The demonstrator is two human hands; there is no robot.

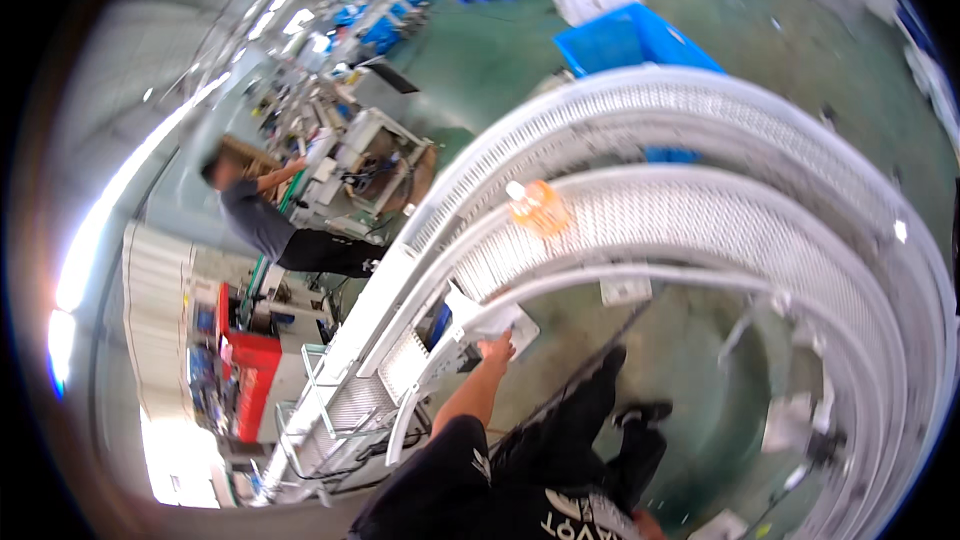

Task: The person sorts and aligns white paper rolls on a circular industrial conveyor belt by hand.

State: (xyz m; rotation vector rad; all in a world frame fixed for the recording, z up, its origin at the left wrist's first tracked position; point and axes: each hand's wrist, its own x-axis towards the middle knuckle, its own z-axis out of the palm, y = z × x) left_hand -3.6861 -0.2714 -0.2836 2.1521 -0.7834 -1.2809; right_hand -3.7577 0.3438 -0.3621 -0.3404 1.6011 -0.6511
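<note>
My left arm reaches forward from the lower edge, and my left hand [497,348] is at a pale, flat box-like panel [524,335] on the inner side of the conveyor. The hand looks to be touching the panel, but its fingers are too small and blurred to read. Only a little of my right hand [648,525] shows at the lower edge, low by my body, with its fingers hidden. Beyond the left hand, a clear bottle of orange drink [541,211] with a white cap is on the curved conveyor's light, ridged belt [640,217].
A second, outer conveyor track [640,95] curves around the inner one. Past it stands a blue bin [640,40]. A co-worker [265,220] in dark clothes is at a workbench to the left, near a red cabinet [255,375]. Green floor [700,390] lies inside the curve.
</note>
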